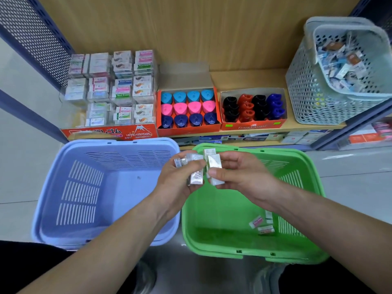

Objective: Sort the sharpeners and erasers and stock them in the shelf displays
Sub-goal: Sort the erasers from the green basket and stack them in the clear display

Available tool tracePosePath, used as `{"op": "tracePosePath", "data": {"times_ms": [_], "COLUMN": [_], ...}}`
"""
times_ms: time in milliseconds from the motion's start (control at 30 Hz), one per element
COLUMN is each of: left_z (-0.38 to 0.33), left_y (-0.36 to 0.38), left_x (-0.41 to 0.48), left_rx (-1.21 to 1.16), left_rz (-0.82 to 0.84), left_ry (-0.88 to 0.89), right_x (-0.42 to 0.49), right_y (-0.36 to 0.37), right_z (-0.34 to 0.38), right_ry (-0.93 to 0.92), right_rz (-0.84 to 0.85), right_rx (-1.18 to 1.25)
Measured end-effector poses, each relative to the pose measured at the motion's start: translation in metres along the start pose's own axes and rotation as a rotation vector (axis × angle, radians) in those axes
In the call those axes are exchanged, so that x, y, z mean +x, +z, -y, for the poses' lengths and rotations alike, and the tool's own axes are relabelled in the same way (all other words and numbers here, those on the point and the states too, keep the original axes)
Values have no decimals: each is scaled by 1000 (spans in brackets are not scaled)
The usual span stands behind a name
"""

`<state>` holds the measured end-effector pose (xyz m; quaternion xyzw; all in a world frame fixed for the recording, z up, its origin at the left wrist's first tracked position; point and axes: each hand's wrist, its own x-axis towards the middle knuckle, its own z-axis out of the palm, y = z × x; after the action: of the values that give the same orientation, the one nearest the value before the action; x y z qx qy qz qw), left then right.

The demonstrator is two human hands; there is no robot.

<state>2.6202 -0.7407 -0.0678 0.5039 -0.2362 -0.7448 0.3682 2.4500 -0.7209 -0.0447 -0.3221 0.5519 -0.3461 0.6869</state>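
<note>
Two clusters of wrapped erasers (pixel 196 177) are held together for comparison: left hand (pixel 180 179) curls round one cluster, right hand (pixel 239 172) pinches the other. Three loose erasers (pixel 262 224) lie in green basket (pixel 203 219) beneath right wrist.

Left grip (pixel 180 177) and right grip (pixel 239 172) hover close, fingers curled (forearms extended).

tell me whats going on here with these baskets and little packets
A person is sorting stationery in front of a shelf. The left grip holds several small wrapped erasers and the right grip pinches a couple of white erasers, about where the blue basket and green basket meet. Three loose erasers lie in the green basket. On the shelf stand an eraser display, two boxes of sharpeners and a grey basket of mixed packets.
</note>
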Motion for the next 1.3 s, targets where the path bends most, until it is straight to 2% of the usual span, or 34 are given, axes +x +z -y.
{"op": "tracePosePath", "data": {"times_ms": [467,633,833,933,1100,1300], "left_z": [-8,-12,-16,-22,-38,-66], "left_y": [-5,-12,-20,-21,-20,-29], "left_x": [-6,-7,-9,-10,-20,-43], "left_rx": [2,89,138,162,260,435], "left_rz": [-4,-66,-83,-87,-102,-191], "left_ry": [5,20,42,77,170,275], "right_x": [6,5,4,2,-2,-13], "right_y": [9,10,14,14,20,30], "right_z": [-3,0,2,6,15,30], "right_ry": [-43,-30,-2,-5,-112,-268], "right_rz": [18,11,33,37,47,46], "right_rx": [-16,-71,17,-33,16,-128]}}
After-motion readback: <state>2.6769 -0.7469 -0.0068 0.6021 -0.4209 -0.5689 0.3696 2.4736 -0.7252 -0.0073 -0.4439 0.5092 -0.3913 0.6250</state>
